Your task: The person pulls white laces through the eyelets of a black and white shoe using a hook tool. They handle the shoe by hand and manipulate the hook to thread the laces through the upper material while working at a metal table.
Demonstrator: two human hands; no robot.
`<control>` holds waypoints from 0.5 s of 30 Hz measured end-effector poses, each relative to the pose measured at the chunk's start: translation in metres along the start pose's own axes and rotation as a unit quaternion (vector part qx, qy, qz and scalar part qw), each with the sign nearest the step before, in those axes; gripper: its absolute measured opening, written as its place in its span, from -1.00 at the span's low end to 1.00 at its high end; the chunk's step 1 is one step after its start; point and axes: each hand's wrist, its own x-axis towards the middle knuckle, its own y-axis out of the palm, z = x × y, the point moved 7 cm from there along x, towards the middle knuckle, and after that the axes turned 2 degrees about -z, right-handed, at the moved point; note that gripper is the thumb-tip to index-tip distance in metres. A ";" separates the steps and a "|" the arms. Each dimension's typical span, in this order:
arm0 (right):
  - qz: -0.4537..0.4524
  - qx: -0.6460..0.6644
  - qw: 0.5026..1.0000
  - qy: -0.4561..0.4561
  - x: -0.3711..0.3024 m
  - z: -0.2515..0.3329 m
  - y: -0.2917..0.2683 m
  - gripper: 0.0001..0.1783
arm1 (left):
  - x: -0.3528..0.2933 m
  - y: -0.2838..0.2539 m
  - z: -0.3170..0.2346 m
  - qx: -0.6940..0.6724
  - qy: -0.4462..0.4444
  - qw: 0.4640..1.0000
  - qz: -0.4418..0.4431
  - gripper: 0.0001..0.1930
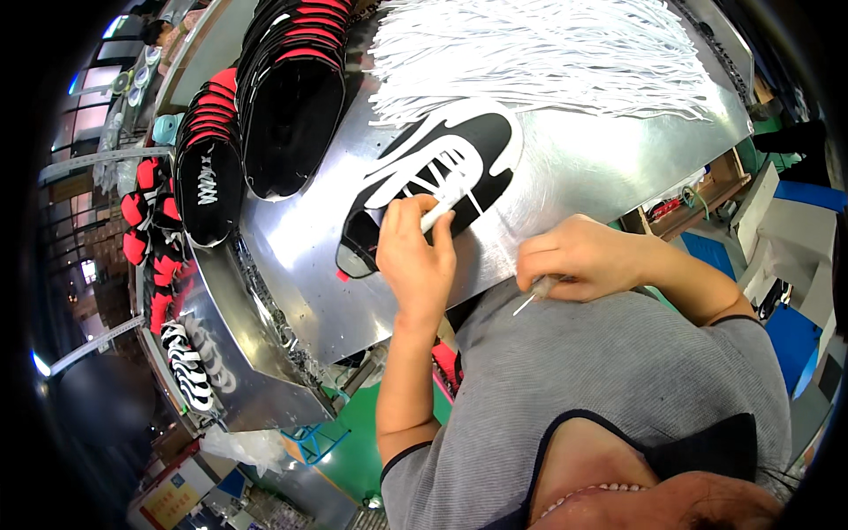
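Note:
A flat black-and-white shoe upper (pixel 495 132) lies on the metal table, with white lace (pixel 424 181) crossing part of its eyelet area. My left hand (pixel 415 256) is closed at the near edge of the upper, thumb and fingers pinching a white part of it by the lacing; the exact grip is partly hidden. From the upper, a taut white lace runs toward my right hand (pixel 574 261), apart from the shoe near the table's front edge. My right fingers are closed round the lace and a small pale-handled piece (pixel 543 285), with a thin white tip sticking out below.
A thick bundle of white laces (pixel 539 57) covers the far part of the metal table (pixel 609 163). Stacks of black-and-red uppers (pixel 291 124) stand at the left. Beyond them runs a lower metal ledge (pixel 256 380) with a laced black-and-white upper (pixel 185 367). A wooden drawer (pixel 707 199) sits at the right.

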 end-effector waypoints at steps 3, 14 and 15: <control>-0.021 0.004 0.998 0.058 -0.014 -0.003 -0.009 -0.79 | 0.012 -0.002 0.006 0.001 -0.005 1.000 -0.027 -0.84; -0.273 0.126 0.929 0.214 0.030 -0.076 -0.022 -0.79 | 0.001 -0.013 -0.039 -0.107 0.053 0.993 -0.021 -0.85; -0.258 0.185 0.919 0.232 0.033 -0.080 -0.016 -0.79 | 0.001 -0.015 -0.039 -0.104 0.050 0.993 -0.024 -0.84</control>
